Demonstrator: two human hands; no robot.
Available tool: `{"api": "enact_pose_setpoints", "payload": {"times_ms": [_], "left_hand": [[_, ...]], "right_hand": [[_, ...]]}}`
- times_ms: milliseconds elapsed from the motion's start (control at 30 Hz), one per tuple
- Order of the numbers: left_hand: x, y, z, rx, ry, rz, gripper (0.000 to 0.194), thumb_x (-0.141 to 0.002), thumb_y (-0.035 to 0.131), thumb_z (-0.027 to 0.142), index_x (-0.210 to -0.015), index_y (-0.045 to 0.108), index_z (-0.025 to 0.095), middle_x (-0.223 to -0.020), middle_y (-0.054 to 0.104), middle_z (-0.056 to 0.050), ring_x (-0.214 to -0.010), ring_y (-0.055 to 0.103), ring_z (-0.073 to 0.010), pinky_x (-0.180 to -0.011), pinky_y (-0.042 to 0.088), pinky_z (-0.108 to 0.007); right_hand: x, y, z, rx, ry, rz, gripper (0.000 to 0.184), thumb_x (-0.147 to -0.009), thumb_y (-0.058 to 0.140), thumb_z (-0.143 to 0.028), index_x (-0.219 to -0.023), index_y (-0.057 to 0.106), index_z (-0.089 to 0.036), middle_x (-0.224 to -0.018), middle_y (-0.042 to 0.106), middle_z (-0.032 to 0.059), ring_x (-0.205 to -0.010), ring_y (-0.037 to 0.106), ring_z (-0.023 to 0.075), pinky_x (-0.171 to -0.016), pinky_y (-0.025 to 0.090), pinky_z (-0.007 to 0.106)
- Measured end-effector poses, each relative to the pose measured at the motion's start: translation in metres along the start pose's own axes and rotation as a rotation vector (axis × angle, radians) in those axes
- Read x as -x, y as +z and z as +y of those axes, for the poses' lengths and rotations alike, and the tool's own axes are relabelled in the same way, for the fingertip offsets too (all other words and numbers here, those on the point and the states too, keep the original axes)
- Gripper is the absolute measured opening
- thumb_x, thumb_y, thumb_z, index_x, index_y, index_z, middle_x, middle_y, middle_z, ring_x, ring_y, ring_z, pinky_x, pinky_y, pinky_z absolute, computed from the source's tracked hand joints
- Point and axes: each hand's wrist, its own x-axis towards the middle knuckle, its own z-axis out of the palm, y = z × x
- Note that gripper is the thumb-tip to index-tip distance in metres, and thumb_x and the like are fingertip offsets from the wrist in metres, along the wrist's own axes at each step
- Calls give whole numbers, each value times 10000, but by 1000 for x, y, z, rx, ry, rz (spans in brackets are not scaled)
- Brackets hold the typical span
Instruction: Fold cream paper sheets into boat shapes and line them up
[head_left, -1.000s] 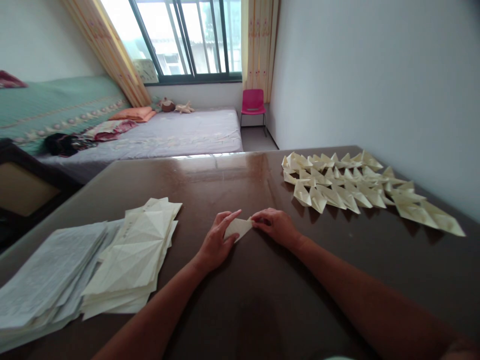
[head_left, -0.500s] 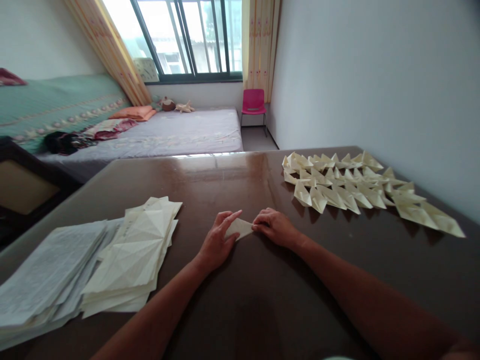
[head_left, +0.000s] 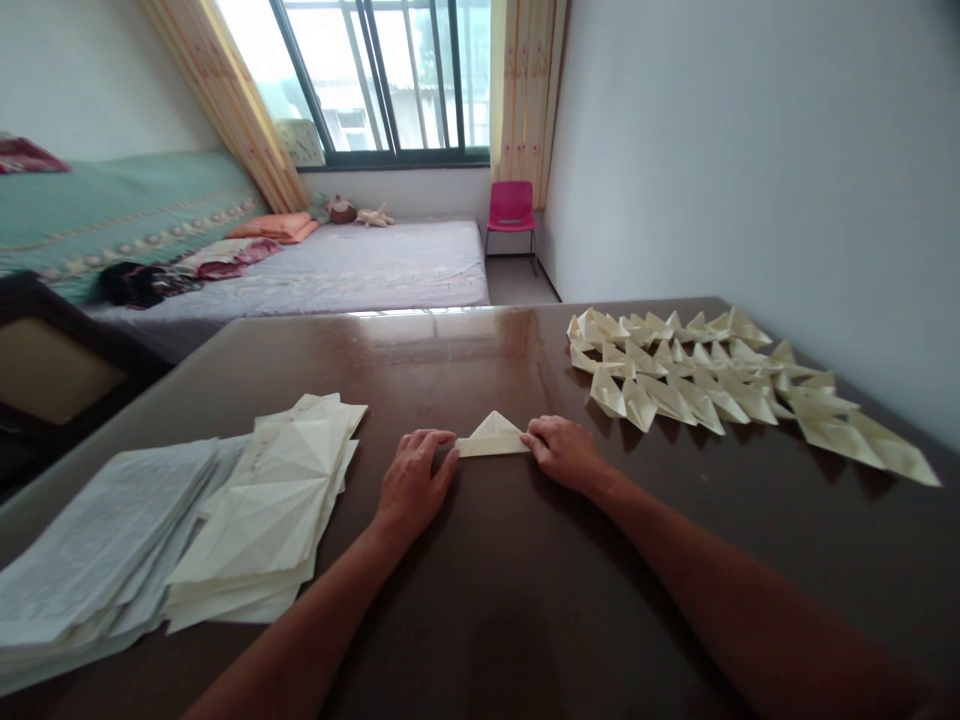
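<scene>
A small cream folded paper piece (head_left: 493, 438), shaped like a boat with a raised peak, lies on the dark brown table (head_left: 480, 600) between my hands. My left hand (head_left: 412, 488) pinches its left end with curled fingers. My right hand (head_left: 564, 452) pinches its right end the same way. The piece is stretched out flat and wide between the two hands.
Several finished cream paper boats (head_left: 705, 375) lie in rows at the table's right, near the white wall. A stack of creased cream sheets (head_left: 274, 495) and printed pages (head_left: 90, 550) sits at the left. Beyond the table are a bed (head_left: 337, 265) and a pink chair (head_left: 511, 208).
My hands have moved apart, pulling the folded piece from a slanted triangle into a wide boat shape with a peak. The left hand shifted left and curled its fingers.
</scene>
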Motion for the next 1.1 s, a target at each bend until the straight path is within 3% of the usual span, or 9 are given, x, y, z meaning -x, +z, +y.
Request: {"api": "enact_pose_setpoints", "payload": {"times_ms": [133, 300, 533, 867, 1100], "left_hand": [[1, -2, 1, -112, -16, -33, 280, -862, 538, 422, -1029, 596, 206, -1160, 577, -82, -1096, 488, -278, -922, 435, -454], [-2, -1, -2, 17, -74, -40, 292, -850, 547, 403, -1043, 566, 185, -1068, 618, -81, -1010, 551, -246, -892, 446, -408], [-2, -3, -3, 157, -146, -68, 189, -853, 537, 339, -964, 612, 207, -871, 669, -23, -816, 620, -186, -751, 468, -311], [-1, -1, -7, 43, 142, -35, 146, -883, 541, 254, -893, 683, 219, -952, 688, -22, -924, 591, -179, -853, 477, -314], [1, -4, -5, -139, 317, -90, 264, -946, 436, 233, -1091, 654, 198, -910, 704, -44, -878, 594, -187, -769, 508, -300]], "right_hand": [[-3, 4, 4, -164, -15, 31, 253, -926, 445, -343, -766, 584, -206, -822, 627, 28, -788, 561, 153, -658, 325, 256], [-5, 7, 7, -308, -39, 74, 251, -916, 463, -332, -733, 570, -198, -789, 608, 18, -748, 553, 141, -678, 347, 245], [0, 6, 1, -154, -22, 42, 259, -923, 446, -362, -765, 581, -207, -819, 633, 21, -775, 568, 152, -630, 310, 254], [2, 4, -5, 24, -37, -11, 290, -953, 394, -384, -825, 592, -216, -873, 640, 28, -839, 575, 153, -629, 307, 256], [2, 4, -7, 61, -39, -15, 288, -949, 390, -385, -823, 586, -215, -870, 639, 26, -846, 577, 161, -626, 310, 260]]}}
